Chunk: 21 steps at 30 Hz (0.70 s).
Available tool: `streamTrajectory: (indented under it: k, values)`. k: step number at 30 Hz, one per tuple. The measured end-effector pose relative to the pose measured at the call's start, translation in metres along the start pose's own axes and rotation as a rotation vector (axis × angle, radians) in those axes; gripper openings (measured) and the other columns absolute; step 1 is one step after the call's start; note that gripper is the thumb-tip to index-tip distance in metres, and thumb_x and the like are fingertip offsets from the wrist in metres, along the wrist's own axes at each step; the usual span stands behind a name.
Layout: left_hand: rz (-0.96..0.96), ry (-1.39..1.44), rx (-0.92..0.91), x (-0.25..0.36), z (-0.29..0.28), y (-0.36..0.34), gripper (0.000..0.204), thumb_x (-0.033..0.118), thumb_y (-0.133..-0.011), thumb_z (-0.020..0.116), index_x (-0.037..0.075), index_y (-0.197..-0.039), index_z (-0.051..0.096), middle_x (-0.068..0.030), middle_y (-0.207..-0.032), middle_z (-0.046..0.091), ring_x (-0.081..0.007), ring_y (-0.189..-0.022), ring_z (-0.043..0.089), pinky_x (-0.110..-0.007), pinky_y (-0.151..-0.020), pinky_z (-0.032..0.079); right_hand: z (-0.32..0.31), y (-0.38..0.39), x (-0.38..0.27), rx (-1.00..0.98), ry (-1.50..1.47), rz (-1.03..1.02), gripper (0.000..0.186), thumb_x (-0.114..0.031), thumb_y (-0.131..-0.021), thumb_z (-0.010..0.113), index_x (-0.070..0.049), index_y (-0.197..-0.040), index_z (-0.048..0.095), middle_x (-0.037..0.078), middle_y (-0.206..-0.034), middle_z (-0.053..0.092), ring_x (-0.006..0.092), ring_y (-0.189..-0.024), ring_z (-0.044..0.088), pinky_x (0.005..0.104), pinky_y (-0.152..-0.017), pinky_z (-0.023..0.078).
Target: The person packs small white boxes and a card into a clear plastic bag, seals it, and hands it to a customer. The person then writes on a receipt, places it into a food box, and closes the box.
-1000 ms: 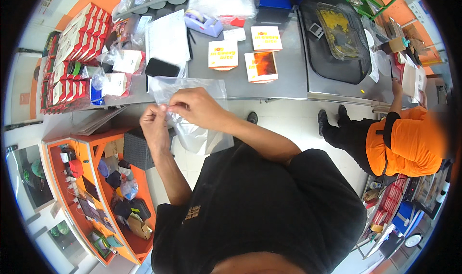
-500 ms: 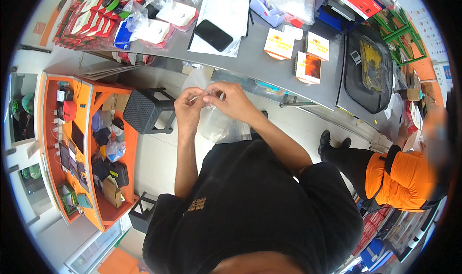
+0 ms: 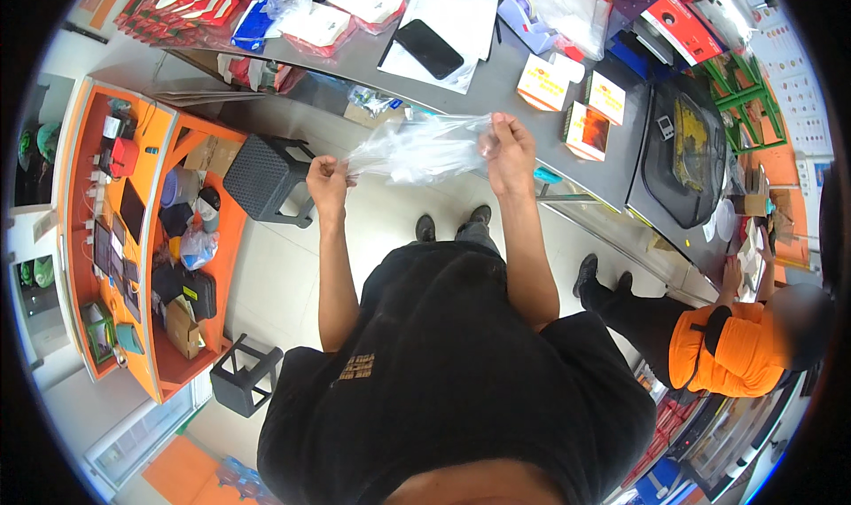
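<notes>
Left hand (image 3: pixel 328 186) and right hand (image 3: pixel 511 155) have drawn apart since the earlier frame, where their fingertips met; a clear plastic bag (image 3: pixel 421 150) is now stretched between them. Each is closed on an end of the film, thumb against fingers. Its long axis runs almost level from hand to hand, the right end slightly higher. From the left hand the bag lies between 2 and 3 o'clock; from the right, at 9 o'clock. It hangs in the air over the floor (image 3: pixel 372 239), just short of the bench (image 3: pixel 470 101). Of the 2, the right hand is nearer to the 3 small square cartons (image 3: pixel 542 84), which sit at about 2 o'clock from it; a black phone (image 3: pixel 429 49) rests at 12 o'clock from the bag.

Glare and creases make it impossible to tell which edge of the bag is its mouth. Some right fingertips are blurred against the film. At 4 o'clock from the right hand, what the co-worker (image 3: pixel 722 350) in orange handles is hard to make out.
</notes>
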<state>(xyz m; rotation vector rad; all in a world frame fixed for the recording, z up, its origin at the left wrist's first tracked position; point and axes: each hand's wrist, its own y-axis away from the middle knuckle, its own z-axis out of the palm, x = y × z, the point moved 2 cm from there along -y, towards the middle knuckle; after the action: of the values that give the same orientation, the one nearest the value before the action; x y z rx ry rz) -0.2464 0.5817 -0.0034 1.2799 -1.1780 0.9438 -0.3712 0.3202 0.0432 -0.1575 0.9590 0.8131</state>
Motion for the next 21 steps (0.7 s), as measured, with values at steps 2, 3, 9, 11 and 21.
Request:
streamTrajectory:
  k: [2,3,9,11,21]
  values:
    - [-0.172,0.267,0.033,0.007,0.004,-0.002,0.001,0.003,-0.086,0.053,0.001,-0.086,0.053,-0.0059,-0.070,0.057,-0.0155,-0.061,0.060,-0.029,-0.055,0.050,-0.004,0.004,0.007,-0.076,0.220,0.011,0.009,-0.013,-0.087,0.061,-0.004,-0.091,0.060,0.001,-0.076,0.059,0.0110,-0.060,0.053,0.0234,-0.055,0.043]
    - [-0.251,0.409,0.050,0.014,0.010,-0.006,0.005,0.005,-0.087,0.051,0.001,-0.085,0.052,-0.0062,-0.069,0.056,-0.0165,-0.060,0.059,-0.030,-0.053,0.049,0.001,0.010,0.013,-0.129,0.418,-0.038,0.012,-0.015,-0.086,0.062,-0.005,-0.091,0.061,0.001,-0.074,0.058,0.0111,-0.060,0.053,0.0238,-0.055,0.043]
    - [-0.268,0.529,-0.171,0.026,-0.006,-0.029,0.007,0.005,-0.085,0.050,0.002,-0.083,0.055,-0.0010,-0.062,0.046,-0.0088,-0.049,0.042,-0.024,-0.043,0.032,-0.018,-0.010,0.043,-0.443,1.136,-0.295,0.024,-0.028,-0.081,0.070,-0.006,-0.089,0.064,0.006,-0.062,0.057,0.0116,-0.053,0.046,0.0295,-0.052,0.040]
    - [-0.124,0.273,-0.300,0.032,-0.001,-0.008,0.007,0.007,-0.084,0.053,0.002,-0.087,0.057,-0.0001,-0.060,0.047,-0.0085,-0.050,0.043,-0.025,-0.043,0.032,-0.024,-0.037,0.036,-0.091,1.063,-0.381,0.023,-0.026,-0.081,0.070,-0.005,-0.088,0.063,0.006,-0.060,0.055,0.0121,-0.051,0.045,0.0304,-0.051,0.040]
    - [0.201,0.189,0.053,0.001,-0.031,-0.020,0.020,0.012,-0.081,0.067,0.000,-0.068,0.057,0.0021,-0.053,0.050,-0.0057,-0.041,0.039,-0.026,-0.037,0.033,0.014,0.018,0.029,-0.417,1.370,-0.478,0.021,-0.018,-0.077,0.072,-0.002,-0.084,0.060,0.017,-0.064,0.058,0.0338,-0.061,0.057,0.0388,-0.059,0.046]
